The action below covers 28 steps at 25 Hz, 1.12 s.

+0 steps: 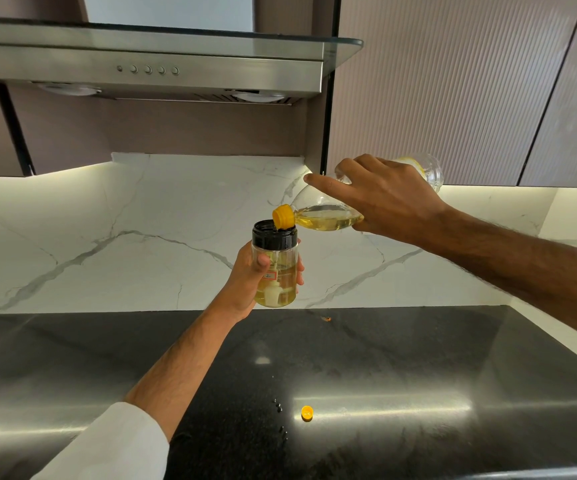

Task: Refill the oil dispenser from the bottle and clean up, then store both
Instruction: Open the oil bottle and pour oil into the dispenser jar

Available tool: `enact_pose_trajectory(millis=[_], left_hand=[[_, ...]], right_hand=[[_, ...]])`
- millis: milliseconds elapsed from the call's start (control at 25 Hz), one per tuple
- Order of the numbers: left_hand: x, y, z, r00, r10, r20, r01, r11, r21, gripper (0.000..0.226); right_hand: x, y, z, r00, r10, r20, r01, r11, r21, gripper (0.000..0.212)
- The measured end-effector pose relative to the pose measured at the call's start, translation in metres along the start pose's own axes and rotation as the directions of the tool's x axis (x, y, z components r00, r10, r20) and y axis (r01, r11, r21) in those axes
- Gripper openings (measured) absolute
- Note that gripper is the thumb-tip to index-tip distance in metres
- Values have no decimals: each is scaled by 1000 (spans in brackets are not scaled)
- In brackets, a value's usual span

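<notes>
A steel range hood (148,64) hangs above a white veined marble backsplash (124,237), ribbed mauve cabinets (453,88) stand to its right, and a glossy black countertop (384,358) lies below.

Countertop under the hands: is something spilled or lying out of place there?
Yes. Dark drops lie on the black countertop, left of a loose yellow cap, with more nearer the front edge; they look like spilled oil. A small orange speck sits by the backsplash.

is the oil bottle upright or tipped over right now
Tipped. The right hand holds the oil bottle nearly on its side, yellow neck down at the black rim of the dispenser.
</notes>
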State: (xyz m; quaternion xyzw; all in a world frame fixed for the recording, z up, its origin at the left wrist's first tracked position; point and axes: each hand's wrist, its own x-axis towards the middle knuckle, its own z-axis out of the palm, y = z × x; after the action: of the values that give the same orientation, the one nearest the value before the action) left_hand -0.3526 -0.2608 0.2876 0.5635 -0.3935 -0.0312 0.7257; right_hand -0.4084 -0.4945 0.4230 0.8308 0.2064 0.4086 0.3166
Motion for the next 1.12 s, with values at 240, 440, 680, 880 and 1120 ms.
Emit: enact_pose_trajectory(millis=[240,440,680,880,1120], left_hand=[[0,0,-1,1000,3,3,-3,1000,2,102],[-1,1,-1,1000,0,0,0,1000,-5,102],[-2,2,-1,1000,-1,5,1,1000,-6,101],[-3,1,-1,1000,6,7,-6,1000,2,101],[-2,1,0,1000,9,11,-9,1000,7,100]], right_hand=[[0,-1,0,1000,-3,-5,3,1000,4,119],[1,0,1,1000,-6,1,6,1000,20,119],[2,-1,1,1000,-6,-10,6,1000,18,120],[0,-1,2,1000,-8,-17,8,1000,22,120],[0,-1,1,1000,-6,-9,7,1000,22,121]])
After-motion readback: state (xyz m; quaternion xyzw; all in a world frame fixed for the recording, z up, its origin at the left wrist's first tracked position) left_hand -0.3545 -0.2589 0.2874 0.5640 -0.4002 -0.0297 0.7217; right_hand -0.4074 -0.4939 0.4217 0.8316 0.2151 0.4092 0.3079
